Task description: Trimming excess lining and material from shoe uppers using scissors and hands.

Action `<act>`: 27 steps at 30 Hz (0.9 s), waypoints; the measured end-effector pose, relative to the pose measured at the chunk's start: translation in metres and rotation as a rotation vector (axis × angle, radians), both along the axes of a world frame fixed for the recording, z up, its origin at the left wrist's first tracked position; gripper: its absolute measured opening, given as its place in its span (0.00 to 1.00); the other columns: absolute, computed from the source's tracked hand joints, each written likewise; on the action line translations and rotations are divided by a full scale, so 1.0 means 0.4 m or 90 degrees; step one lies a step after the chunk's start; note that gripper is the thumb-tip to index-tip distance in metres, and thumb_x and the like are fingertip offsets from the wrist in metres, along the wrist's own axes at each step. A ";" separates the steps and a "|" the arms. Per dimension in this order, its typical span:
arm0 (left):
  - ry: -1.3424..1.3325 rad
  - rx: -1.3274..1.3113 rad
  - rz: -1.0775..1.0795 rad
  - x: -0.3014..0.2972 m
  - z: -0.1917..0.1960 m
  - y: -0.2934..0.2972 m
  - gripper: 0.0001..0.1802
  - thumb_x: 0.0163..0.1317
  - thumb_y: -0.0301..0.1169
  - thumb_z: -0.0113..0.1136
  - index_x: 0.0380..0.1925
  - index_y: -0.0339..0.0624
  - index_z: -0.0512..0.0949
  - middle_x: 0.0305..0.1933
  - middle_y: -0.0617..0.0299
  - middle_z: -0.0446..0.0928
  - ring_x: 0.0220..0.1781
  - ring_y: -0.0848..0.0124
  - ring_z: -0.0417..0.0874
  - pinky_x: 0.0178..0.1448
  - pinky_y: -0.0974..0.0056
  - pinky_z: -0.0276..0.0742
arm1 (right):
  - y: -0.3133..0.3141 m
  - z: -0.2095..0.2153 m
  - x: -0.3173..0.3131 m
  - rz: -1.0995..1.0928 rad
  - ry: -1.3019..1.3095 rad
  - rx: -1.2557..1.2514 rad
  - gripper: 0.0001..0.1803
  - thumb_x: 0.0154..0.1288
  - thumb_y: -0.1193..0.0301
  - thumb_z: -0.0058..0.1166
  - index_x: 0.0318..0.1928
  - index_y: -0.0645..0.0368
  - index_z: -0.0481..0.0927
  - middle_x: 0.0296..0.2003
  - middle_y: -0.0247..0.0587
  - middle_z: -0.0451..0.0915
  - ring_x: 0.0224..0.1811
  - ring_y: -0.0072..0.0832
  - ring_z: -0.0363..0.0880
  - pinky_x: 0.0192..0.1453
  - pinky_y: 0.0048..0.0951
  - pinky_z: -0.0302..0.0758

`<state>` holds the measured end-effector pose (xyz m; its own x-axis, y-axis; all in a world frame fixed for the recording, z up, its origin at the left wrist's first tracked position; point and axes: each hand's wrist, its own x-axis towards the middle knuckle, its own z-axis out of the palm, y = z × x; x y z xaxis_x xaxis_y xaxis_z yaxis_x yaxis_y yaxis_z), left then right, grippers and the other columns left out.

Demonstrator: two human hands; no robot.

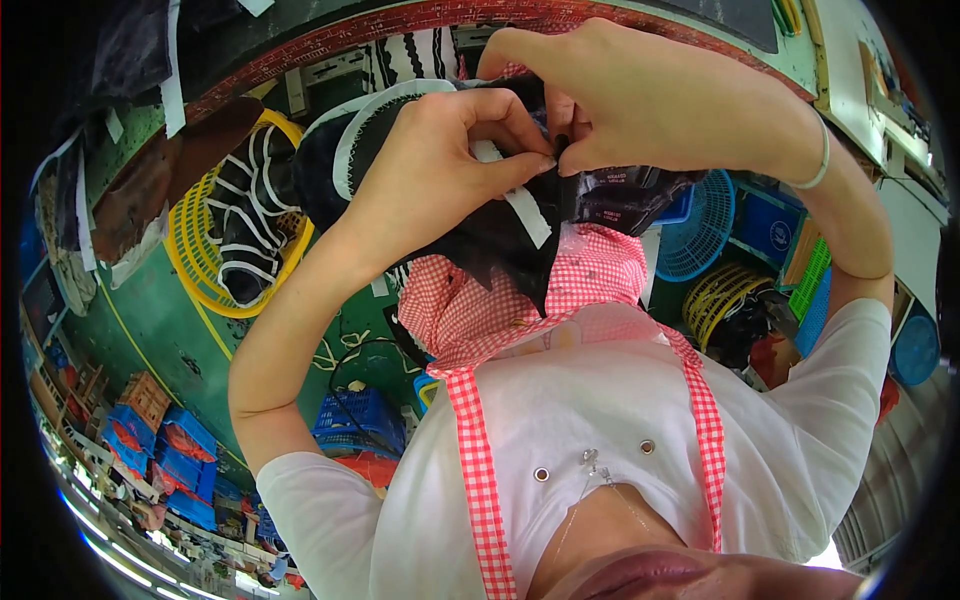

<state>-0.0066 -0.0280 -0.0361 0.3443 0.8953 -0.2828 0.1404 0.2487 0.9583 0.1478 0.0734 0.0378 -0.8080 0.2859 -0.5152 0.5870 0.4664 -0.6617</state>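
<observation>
Both my hands are raised in front of my chest around a black shoe upper (500, 230) with a white rim. My left hand (440, 170) pinches a white strip (520, 205) that lies on the black material. My right hand (640, 100) grips the upper's top edge, thumb and fingertips meeting those of the left hand. A pale bangle (822, 150) circles my right wrist. Below the hands are my white shirt and a red checked apron (480, 310).
A yellow basket (190, 235) at the left holds black-and-white striped shoe pieces. Blue crates (360, 420) stand on the green floor. At the right are a round blue basket (700, 225), yellow coils (715, 295) and more blue and green crates.
</observation>
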 end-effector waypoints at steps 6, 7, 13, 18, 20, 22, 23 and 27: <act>-0.039 0.027 0.017 0.008 0.002 0.000 0.06 0.57 0.24 0.63 0.34 0.34 0.80 0.29 0.60 0.83 0.29 0.74 0.84 0.31 0.71 0.79 | 0.006 -0.020 0.003 0.116 -0.057 0.018 0.24 0.46 0.78 0.63 0.46 0.65 0.69 0.27 0.48 0.80 0.31 0.42 0.83 0.34 0.35 0.76; -0.041 0.028 0.015 0.007 0.005 0.000 0.06 0.57 0.24 0.63 0.34 0.34 0.80 0.29 0.60 0.83 0.29 0.74 0.84 0.31 0.71 0.79 | 0.006 -0.025 0.006 0.087 -0.083 -0.010 0.24 0.48 0.78 0.64 0.47 0.65 0.69 0.27 0.47 0.80 0.32 0.39 0.83 0.34 0.34 0.76; -0.057 -0.144 -0.009 -0.028 0.019 -0.011 0.06 0.63 0.27 0.58 0.36 0.37 0.73 0.28 0.62 0.83 0.24 0.79 0.82 0.21 0.74 0.70 | 0.011 -0.029 0.179 -0.310 0.006 -0.206 0.16 0.62 0.62 0.62 0.38 0.62 0.77 0.20 0.32 0.78 0.21 0.15 0.73 0.23 0.17 0.68; 0.006 -0.130 -0.054 -0.023 0.041 0.006 0.14 0.64 0.28 0.56 0.50 0.39 0.75 0.32 0.64 0.84 0.25 0.85 0.77 0.23 0.78 0.66 | 0.007 -0.111 0.408 -0.442 -0.235 0.001 0.24 0.67 0.50 0.55 0.27 0.59 0.82 0.19 0.31 0.79 0.20 0.13 0.75 0.22 0.15 0.68; 0.027 -0.134 -0.081 -0.017 0.043 0.014 0.17 0.64 0.28 0.56 0.52 0.39 0.76 0.33 0.64 0.84 0.26 0.85 0.78 0.24 0.78 0.67 | -0.035 -0.191 0.443 -0.532 -0.142 0.071 0.20 0.65 0.53 0.58 0.31 0.59 0.82 0.21 0.30 0.79 0.23 0.13 0.76 0.24 0.15 0.70; 0.054 -0.144 -0.096 -0.015 0.040 0.014 0.19 0.63 0.28 0.56 0.55 0.39 0.76 0.33 0.63 0.85 0.27 0.85 0.78 0.26 0.78 0.68 | -0.054 -0.254 0.446 -0.548 0.056 0.100 0.13 0.61 0.62 0.65 0.37 0.59 0.81 0.24 0.31 0.78 0.26 0.13 0.76 0.29 0.14 0.70; 0.067 -0.121 -0.112 -0.013 0.034 0.017 0.17 0.63 0.28 0.57 0.52 0.39 0.78 0.34 0.63 0.85 0.28 0.84 0.79 0.27 0.77 0.69 | -0.057 -0.263 0.446 -0.551 0.061 0.097 0.13 0.61 0.62 0.65 0.37 0.59 0.81 0.24 0.31 0.78 0.26 0.13 0.76 0.29 0.14 0.70; 0.116 -0.126 -0.164 -0.002 0.050 0.025 0.14 0.60 0.25 0.59 0.45 0.36 0.82 0.35 0.62 0.85 0.28 0.82 0.80 0.31 0.73 0.75 | -0.071 -0.279 0.373 -0.613 0.335 0.119 0.10 0.56 0.74 0.66 0.30 0.61 0.75 0.35 0.32 0.75 0.30 0.15 0.72 0.33 0.18 0.70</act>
